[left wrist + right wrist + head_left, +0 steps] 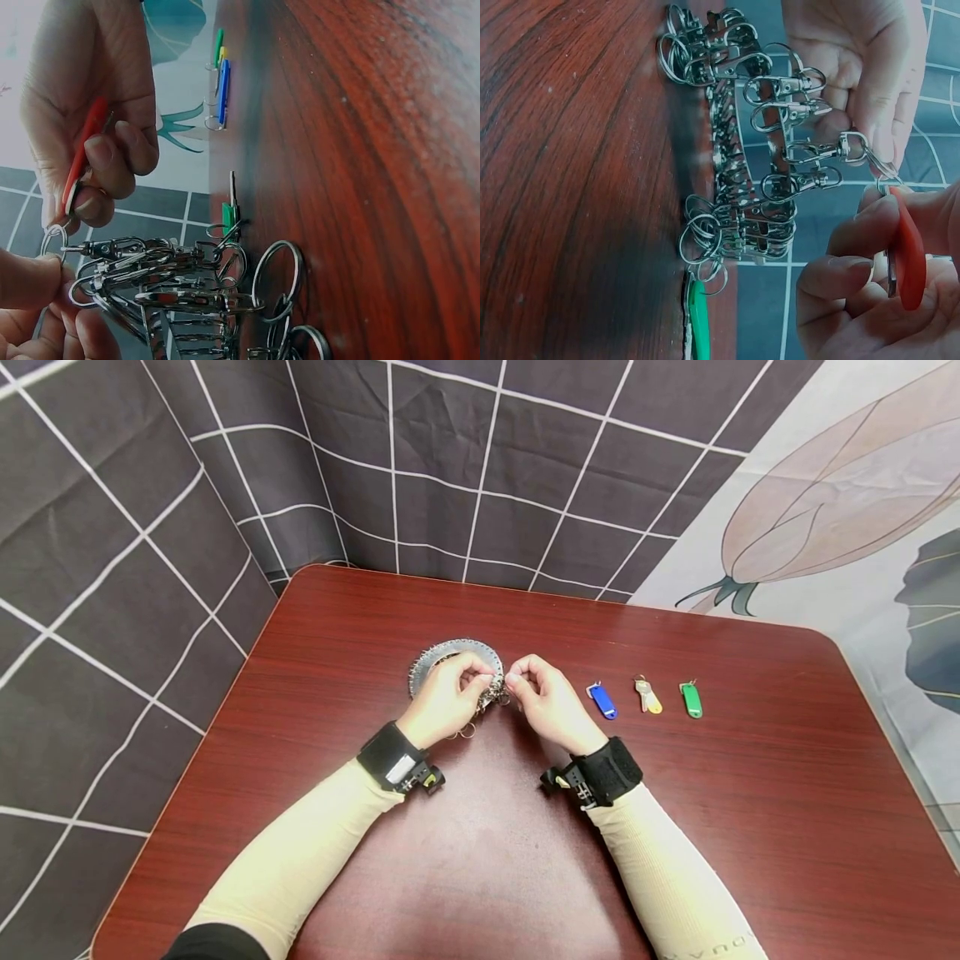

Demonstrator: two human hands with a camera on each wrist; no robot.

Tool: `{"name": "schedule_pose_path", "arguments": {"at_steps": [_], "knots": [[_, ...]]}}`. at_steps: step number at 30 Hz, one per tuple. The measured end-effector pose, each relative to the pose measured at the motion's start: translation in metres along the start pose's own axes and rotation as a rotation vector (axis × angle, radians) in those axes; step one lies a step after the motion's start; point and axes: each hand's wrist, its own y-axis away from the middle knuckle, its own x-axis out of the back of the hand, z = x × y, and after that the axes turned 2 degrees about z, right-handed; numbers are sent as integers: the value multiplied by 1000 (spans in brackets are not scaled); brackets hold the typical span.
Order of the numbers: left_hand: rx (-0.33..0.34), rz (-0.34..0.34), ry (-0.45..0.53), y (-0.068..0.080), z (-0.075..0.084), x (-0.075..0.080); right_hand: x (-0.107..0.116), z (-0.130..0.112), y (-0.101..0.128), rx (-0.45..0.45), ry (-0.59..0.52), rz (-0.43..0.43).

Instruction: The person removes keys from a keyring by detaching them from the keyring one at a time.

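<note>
We pinch red key tag (909, 259) in right hand (551, 702), left hand (446, 697) pinching its ring (52, 238); steady the clasp (832, 148), feed ring squarely.

Makeshift recording booth: wood table (750, 827), grid backdrop cloth (112, 527) draped around.

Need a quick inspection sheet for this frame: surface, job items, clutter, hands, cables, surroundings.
Surface: red-brown wood-grain table, rounded corners.
Job's things: round metal key organizer loaded with snap hooks and split rings; red key tag at one hook; a green tag already hangs from it.
Clutter: blue tag, yellow-tagged key and green tag in a row to the right, apart from the hands.
Hands: left hand pinches a hook's small ring; right hand pinches the red key tag.
Cables: nothing seen.
Surroundings: grey checked cloth; floral cloth at right.
</note>
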Motion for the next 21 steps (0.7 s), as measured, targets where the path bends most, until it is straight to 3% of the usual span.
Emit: {"name": "schedule_pose_path", "arguments": {"at_steps": [9,21], "knots": [[-29,-97,-33,0,2,1,-2,0,0,11,20,23],[27,-176,-52,-1,-2,1,-2,-2,0,9,18,47]]}}
